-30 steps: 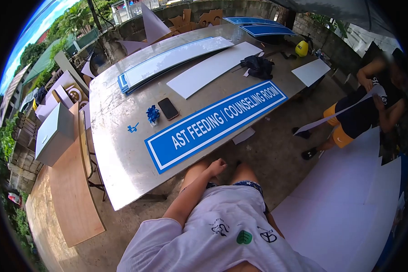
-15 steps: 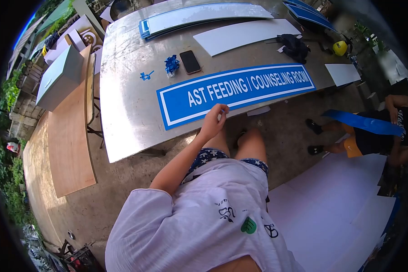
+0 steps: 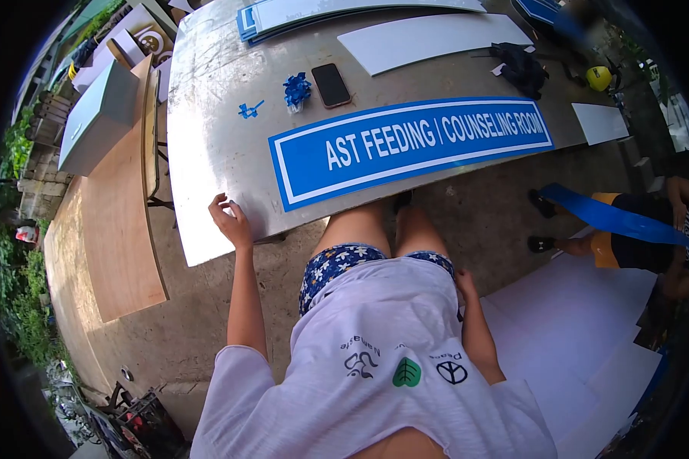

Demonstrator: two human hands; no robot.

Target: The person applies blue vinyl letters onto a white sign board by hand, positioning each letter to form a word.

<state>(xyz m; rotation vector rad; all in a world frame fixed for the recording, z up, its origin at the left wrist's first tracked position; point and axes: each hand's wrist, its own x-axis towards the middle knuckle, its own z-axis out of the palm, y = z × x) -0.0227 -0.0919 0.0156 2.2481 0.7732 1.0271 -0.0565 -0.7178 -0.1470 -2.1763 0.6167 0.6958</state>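
The left hand, fingers loosely spread, rests on the near edge of the shiny metal table as if for support, beside the long blue sign with white letters, while the right hand hangs at the hip, grip unclear.

A phone lies beside blue scraps — white panels (stacked) behind.

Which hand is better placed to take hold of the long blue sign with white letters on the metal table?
Probably left. The left hand is raised at the metal table's near edge, beside the long blue sign. The right hand hangs low by the hip, below the tabletop and away from the sign.
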